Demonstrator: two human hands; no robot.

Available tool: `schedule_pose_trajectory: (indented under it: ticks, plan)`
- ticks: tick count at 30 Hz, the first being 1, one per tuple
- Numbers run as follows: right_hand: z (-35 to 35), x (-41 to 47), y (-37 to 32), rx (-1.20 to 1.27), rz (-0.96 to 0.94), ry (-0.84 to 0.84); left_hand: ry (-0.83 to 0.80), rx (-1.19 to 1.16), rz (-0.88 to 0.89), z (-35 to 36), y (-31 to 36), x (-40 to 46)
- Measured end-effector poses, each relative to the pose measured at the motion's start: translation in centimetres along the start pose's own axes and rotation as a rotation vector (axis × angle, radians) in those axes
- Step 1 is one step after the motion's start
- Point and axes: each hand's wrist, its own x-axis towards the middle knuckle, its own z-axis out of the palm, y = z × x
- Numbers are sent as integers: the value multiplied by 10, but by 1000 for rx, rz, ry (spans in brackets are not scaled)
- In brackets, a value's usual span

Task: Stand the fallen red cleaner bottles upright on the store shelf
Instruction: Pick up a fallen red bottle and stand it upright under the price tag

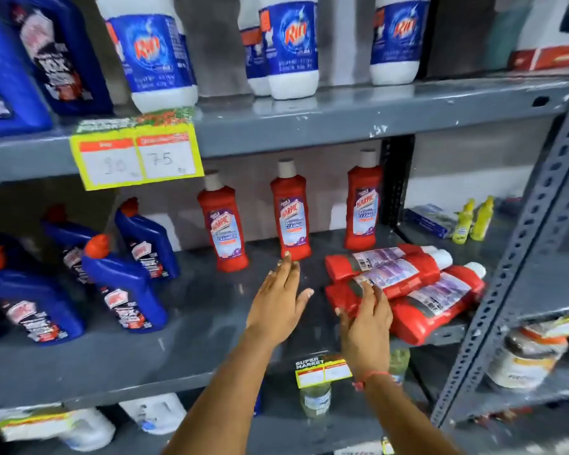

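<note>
Under the right hand's fingers (pixel 368 298) lies a fallen red bottle (pixel 385 280).

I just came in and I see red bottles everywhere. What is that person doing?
A person is tidying a store shelf. Three red Harpic cleaner bottles stand upright at the back. Three more red bottles lie on their sides in a pile at the right. The right hand rests on the nearest fallen one, and the left hand is open, holding nothing. Blue bottles stand to the left.
</note>
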Motion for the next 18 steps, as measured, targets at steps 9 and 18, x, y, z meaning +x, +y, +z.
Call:
schedule_pose_trajectory:
  ticks: [9,18]
  plan:
    - [14,28,1,534,541,221,-429,-454,-77,42,19,74]
    - [21,35,0,708,691,230,-808,-806,-217,32,14,93]
